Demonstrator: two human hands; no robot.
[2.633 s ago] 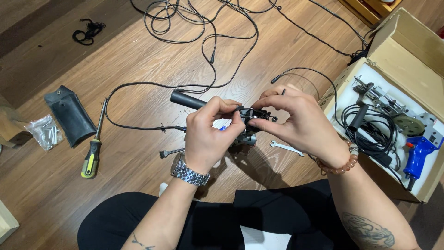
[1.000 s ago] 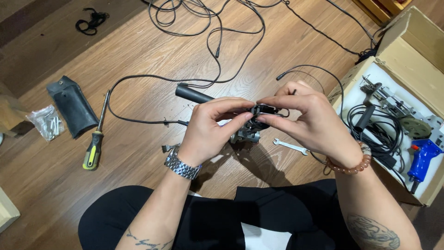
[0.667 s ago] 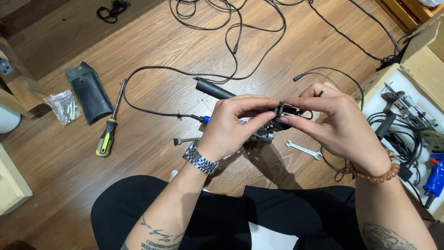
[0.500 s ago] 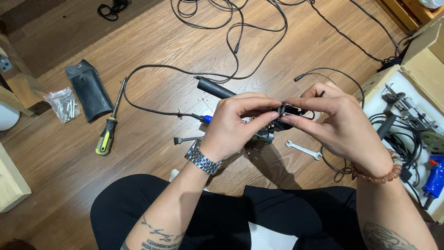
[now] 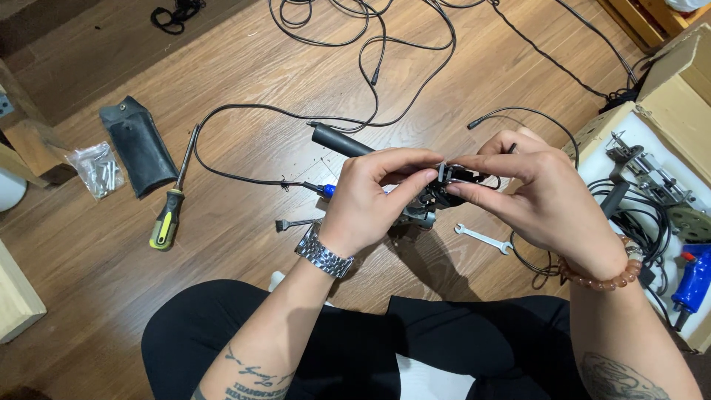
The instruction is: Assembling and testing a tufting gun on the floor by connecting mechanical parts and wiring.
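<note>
— Above the lap, what's in hand?
— A small black-and-metal assembly (image 5: 433, 198), held over the wooden floor (image 5: 244, 67) between both hands. The left hand (image 5: 370, 200) pinches its near-left side; the right hand (image 5: 544, 204) pinches a little black part on top with thumb and forefinger.
— Which step, would you say?
— Fitting or adjusting that top piece, I'd judge. It calls for a steady left grip and fine fingertip work.
— And round about?
— Black cables (image 5: 370, 52) loop on the far floor. A screwdriver (image 5: 172, 215), a black pouch (image 5: 139, 147) and a bag of screws (image 5: 100, 169) lie left; a small spanner (image 5: 483, 238) sits just right, and an open box (image 5: 666, 111) of parts farther right.
</note>
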